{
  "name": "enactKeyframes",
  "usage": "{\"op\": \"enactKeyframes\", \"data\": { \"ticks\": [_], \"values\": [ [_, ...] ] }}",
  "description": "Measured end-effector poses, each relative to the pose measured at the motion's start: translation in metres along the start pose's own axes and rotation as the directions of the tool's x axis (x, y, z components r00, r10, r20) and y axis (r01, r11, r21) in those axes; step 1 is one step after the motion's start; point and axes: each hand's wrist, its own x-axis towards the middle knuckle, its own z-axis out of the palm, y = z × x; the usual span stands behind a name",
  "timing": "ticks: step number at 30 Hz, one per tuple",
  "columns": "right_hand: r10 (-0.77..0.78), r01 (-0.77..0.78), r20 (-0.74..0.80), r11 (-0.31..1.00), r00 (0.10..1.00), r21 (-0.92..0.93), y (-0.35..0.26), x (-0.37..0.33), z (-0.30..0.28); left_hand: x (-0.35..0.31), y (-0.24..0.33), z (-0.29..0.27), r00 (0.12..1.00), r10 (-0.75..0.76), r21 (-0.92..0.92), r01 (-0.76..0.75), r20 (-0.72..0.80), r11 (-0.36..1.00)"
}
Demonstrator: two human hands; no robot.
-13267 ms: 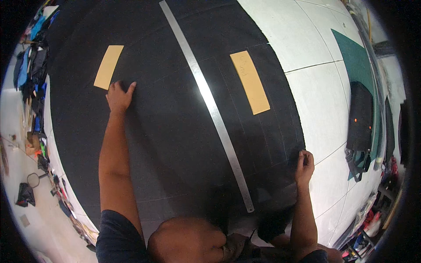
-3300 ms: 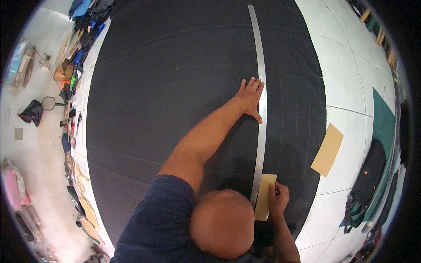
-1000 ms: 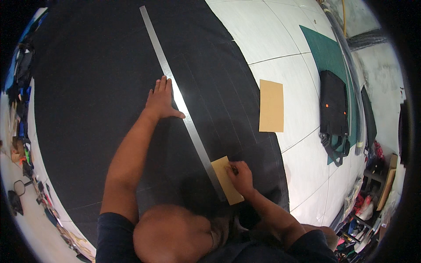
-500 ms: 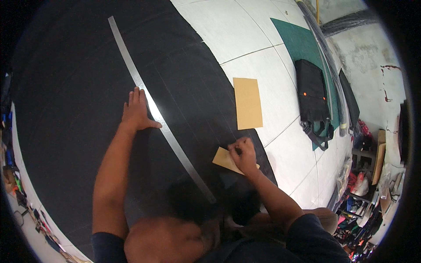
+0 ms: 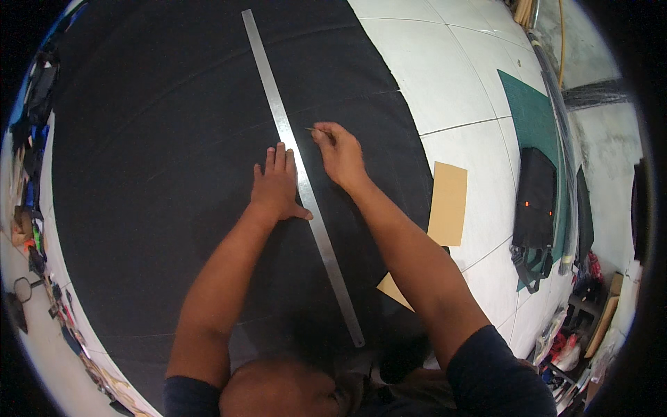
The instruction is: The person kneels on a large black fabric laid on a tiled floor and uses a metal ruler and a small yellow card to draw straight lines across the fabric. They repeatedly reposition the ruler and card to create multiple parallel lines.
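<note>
Across the black cloth point(image 5: 153, 208) lies one metal ruler point(image 5: 302, 179), any marks on it too small to read. The left hand point(image 5: 275, 189), spread flat, rests along its left edge, thumb on top. Just right of it, the right hand point(image 5: 340, 154) pinches one thin stick point(image 5: 310, 129). Of two tan cards point(image 5: 448, 205), one is partly hidden by the right forearm point(image 5: 420, 257). One black bag point(image 5: 535, 187) lies farther right.
</note>
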Motion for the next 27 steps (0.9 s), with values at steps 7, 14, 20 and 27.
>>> {"op": "enactKeyframes", "data": {
  "ticks": [7,14,20,27],
  "values": [
    [-0.119,0.121,0.028,0.986,0.993,-0.112,-0.010,0.045,0.032,0.002,-0.001,0.000,1.000,-0.002,-0.013,0.002,0.027,1.000],
    [-0.150,0.167,0.107,0.971,0.983,-0.174,-0.011,0.051,0.035,0.003,-0.001,-0.002,0.999,0.005,-0.020,-0.004,0.041,1.000],
    [-0.182,0.185,0.032,0.967,0.983,-0.173,-0.006,0.053,0.037,0.001,0.002,-0.005,1.000,0.000,0.030,-0.001,0.024,1.000],
    [-0.139,0.205,0.218,0.926,0.966,-0.318,-0.011,0.041,0.027,0.004,0.002,0.001,1.000,0.006,0.019,-0.006,0.023,1.000]
  ]
}}
